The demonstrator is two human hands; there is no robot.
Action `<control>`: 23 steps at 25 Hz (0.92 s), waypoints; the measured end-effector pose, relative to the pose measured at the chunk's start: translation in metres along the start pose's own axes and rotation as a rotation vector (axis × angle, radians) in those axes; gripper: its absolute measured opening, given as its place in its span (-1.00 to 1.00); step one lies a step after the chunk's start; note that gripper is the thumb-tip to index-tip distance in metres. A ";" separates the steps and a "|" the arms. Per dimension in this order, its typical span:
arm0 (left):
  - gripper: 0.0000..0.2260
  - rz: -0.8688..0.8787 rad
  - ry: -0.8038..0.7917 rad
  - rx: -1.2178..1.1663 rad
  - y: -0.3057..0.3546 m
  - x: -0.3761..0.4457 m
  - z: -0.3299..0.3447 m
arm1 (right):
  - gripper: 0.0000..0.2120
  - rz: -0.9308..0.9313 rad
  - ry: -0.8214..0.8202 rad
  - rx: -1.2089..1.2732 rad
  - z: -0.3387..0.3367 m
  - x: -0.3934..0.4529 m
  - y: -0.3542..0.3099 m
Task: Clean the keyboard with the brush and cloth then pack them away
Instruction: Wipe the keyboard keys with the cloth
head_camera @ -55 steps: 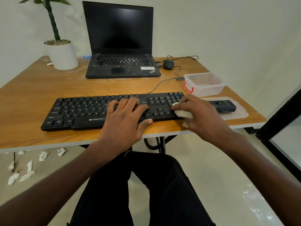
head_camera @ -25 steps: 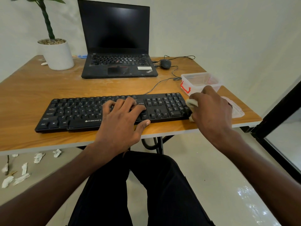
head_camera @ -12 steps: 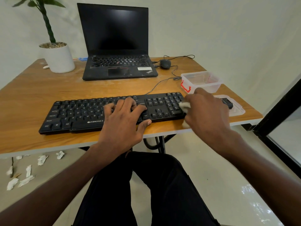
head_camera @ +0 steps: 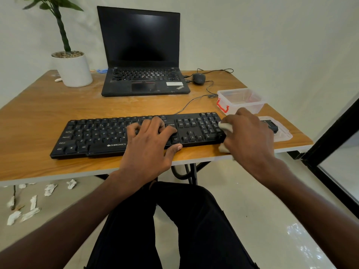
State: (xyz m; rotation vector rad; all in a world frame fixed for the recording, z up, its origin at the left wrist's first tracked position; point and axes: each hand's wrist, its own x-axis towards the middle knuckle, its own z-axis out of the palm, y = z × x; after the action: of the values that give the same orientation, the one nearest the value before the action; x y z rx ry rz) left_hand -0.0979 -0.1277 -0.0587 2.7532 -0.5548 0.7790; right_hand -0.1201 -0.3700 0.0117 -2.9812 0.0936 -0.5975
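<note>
Halfway, by the look: wiping keyboard (head_camera: pixel 120 135) right end, cloth (head_camera: pixel 225 126) bunched in right hand (head_camera: pixel 247 133), left hand (head_camera: pixel 150 145) fingers spread steadying; packing into box (head_camera: pixel 241 101) left.

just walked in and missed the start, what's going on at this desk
A person is cleaning a black keyboard on a wooden table. The left hand rests flat on the middle keys, steadying it. The right hand grips a white cloth against the keyboard's right end, by the number pad. An open clear plastic box sits behind that hand, and its lid lies to the right with a black object on it, likely the brush. Nothing is packed away yet.
</note>
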 end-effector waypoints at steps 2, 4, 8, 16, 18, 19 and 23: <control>-0.61 0.002 -0.001 0.000 0.001 0.000 -0.001 | -0.64 -0.010 0.004 -0.007 0.007 0.003 0.002; -0.61 0.005 -0.004 -0.002 0.001 0.000 0.000 | -0.69 -0.091 0.024 0.025 0.016 -0.003 -0.006; -0.59 0.014 -0.019 -0.006 0.000 0.001 -0.001 | -0.59 -0.391 0.018 0.244 0.026 -0.013 -0.034; -0.56 0.015 -0.011 -0.012 0.000 0.000 -0.003 | -0.65 -0.111 0.053 0.099 0.014 -0.006 0.004; -0.56 0.011 -0.019 -0.002 0.000 0.000 -0.004 | -0.72 -0.099 -0.020 0.466 0.015 -0.009 -0.005; -0.57 0.012 -0.020 -0.005 0.001 0.000 -0.005 | -0.76 -0.050 -0.091 0.717 0.013 -0.010 -0.009; -0.58 -0.018 0.008 -0.182 0.003 0.001 -0.012 | -0.81 0.221 -0.306 1.332 0.003 -0.014 -0.013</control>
State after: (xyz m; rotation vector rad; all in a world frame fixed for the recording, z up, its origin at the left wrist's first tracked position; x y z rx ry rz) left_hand -0.1036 -0.1269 -0.0481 2.5836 -0.5687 0.6982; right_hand -0.1314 -0.3560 0.0051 -1.6891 -0.0089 -0.0603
